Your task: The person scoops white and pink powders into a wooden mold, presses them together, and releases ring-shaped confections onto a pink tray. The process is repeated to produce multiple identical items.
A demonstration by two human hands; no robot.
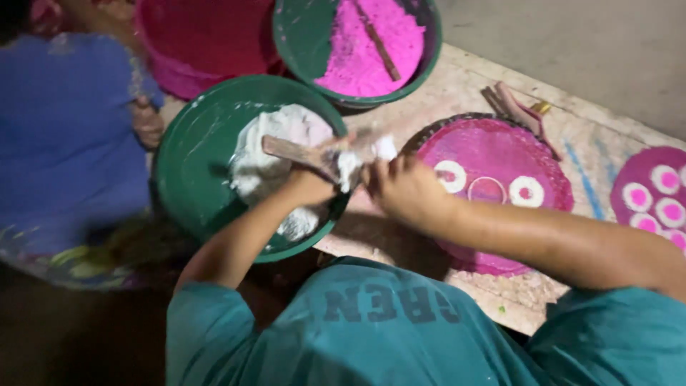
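Far left there's another person in a blue top [61,136], sitting right up against the green basin [187,171] with a hand [148,123] at its rim. That basin holds a heap of white powder [268,161] and sits just off the left edge of the stone slab [457,89]. Behind it are a pink tub [196,43] and a second green basin [304,32] with pink powder [364,43] and a stick in it.

The left hand [312,182] is over the white powder, fingers wrapped round the flat wooden paddle [289,149], which pokes out to the left above the heap. The right hand [401,187] is just beside it, almost touching, pinched shut on a lump of white powder [351,166] at the basin's right rim. It's a bit blurry there.

Right of the hands, on the slab, is a round pink disc [493,154] with white rings [527,191] on it. Another such disc [654,193] sits at the slab's right edge.
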